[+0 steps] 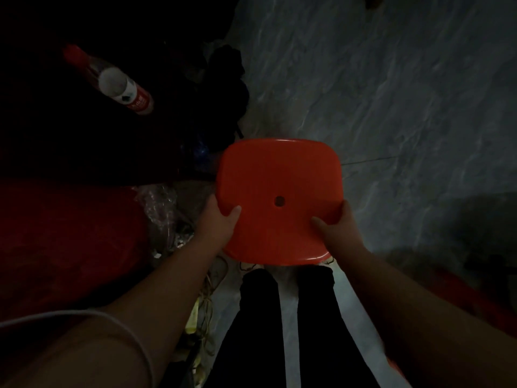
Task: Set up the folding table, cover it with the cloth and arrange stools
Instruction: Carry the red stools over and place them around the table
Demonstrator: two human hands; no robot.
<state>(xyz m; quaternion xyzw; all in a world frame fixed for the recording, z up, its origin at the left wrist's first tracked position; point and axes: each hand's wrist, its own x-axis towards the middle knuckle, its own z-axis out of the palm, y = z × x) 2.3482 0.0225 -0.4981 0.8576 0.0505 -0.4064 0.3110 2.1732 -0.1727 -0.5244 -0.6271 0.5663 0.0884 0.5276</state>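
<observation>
A red plastic stool [279,180] with a small hole in the middle of its seat is seen from above, in front of my legs. My left hand [219,222] grips the seat's near left edge, thumb on top. My right hand [337,228] grips the near right edge the same way. The stool's legs are hidden under the seat. A dark red cloth-covered surface [64,242] lies at the left in deep shadow.
A plastic bottle [112,79] with a red cap and label stands at the upper left on a dark surface. Crumpled plastic and cables [167,214] lie by the left. Grey marbled floor [391,93] spreads to the right. Another red object [458,298] sits at the lower right.
</observation>
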